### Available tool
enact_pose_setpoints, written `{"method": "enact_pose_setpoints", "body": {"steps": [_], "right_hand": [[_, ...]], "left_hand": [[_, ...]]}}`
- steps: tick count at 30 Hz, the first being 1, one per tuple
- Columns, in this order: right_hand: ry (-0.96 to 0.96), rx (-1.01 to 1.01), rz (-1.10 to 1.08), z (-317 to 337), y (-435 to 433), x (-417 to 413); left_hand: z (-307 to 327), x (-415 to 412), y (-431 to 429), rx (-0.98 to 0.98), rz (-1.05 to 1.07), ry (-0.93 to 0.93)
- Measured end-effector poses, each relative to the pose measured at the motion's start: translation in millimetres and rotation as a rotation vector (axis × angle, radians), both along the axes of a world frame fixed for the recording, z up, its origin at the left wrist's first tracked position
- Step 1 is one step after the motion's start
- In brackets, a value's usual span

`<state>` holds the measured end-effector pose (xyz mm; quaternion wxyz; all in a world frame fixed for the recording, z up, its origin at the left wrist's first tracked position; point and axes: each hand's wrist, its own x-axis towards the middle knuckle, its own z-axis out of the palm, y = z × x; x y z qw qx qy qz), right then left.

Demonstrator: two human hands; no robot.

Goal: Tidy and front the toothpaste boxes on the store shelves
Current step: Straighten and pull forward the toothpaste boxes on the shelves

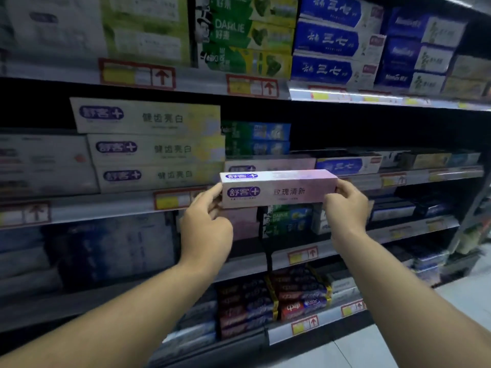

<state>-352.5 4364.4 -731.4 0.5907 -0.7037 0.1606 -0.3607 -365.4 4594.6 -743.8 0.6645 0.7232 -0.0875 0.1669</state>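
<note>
Holding the pink toothpaste box (276,191) level at the centre of the frame, the person has it just in front of the middle shelf, printed face outward and long side horizontal. The left hand (210,221) grasps its left end with curled fingers and the right hand (345,208) grasps its right end the same way, so the box is carried from both ends. Directly behind it a matching pink box (268,163) lies on the shelf, and that looks like the slot to fill. To do this well, keep the box flat, set it squarely on its twin and draw its face flush with the shelf rail (106,207), logo at the left like the cream boxes (159,148) stacked at centre left. Take care not to nudge the blue box (342,166) just to the right of the slot.
</note>
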Motion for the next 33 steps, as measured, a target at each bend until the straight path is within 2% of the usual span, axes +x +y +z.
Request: {"method": "enact_pose_setpoints", "body": {"steps": [5, 9, 19, 25, 33], "right_hand": [[0.096, 0.018, -0.016, -67, 31, 7], [0.233, 0.02, 0.076, -97, 50, 23], [0.334, 0.086, 0.133, -137, 64, 76], [0.443, 0.049, 0.117, -155, 67, 93], [0.507, -0.054, 0.209, -158, 66, 93]], "left_hand": [[-63, -9, 31, -0.054, 0.009, 0.139], [-99, 9, 52, -0.055, 0.046, 0.236], [-139, 58, 60, -0.04, 0.123, 0.276], [-145, 69, 60, 0.173, 0.2, 0.322], [-144, 73, 61, 0.321, 0.188, 0.29]]}}
